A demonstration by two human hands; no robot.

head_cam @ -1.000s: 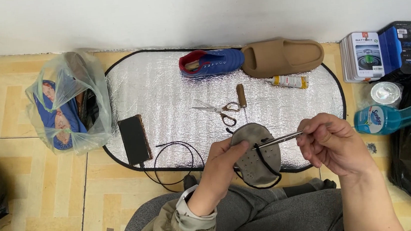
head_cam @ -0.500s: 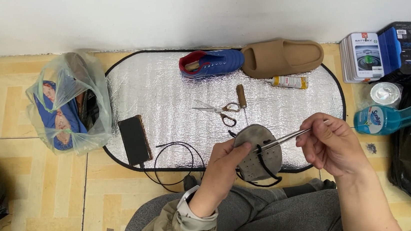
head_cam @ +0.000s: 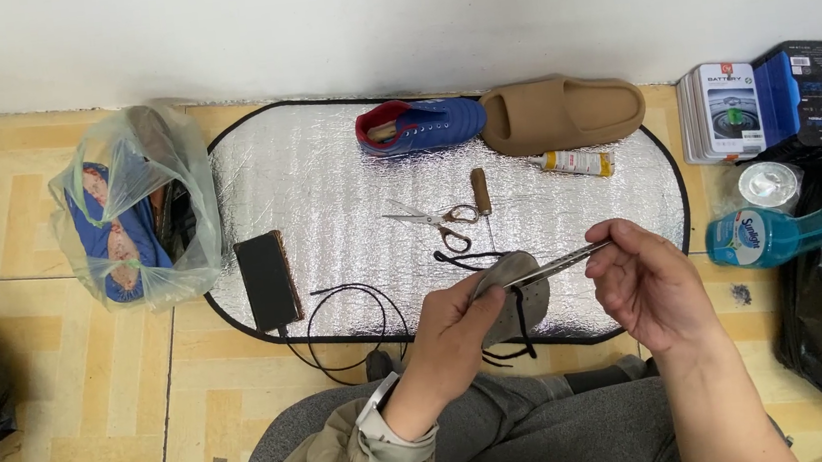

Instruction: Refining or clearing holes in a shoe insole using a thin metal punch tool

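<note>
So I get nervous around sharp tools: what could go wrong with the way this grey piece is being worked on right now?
The thin metal tool in the right hand points straight toward the left hand, which grips the grey piece; a slip might jab those fingers. The loose black thread hanging under the piece could snag or tangle. The scissors lie just beyond on the silver mat, so a careless reach might catch them.

Grey insole (head_cam: 515, 293) w/ black thread (head_cam: 514, 344) dangling, held above mat edge; thin metal tool (head_cam: 565, 263) laid across it.
</note>
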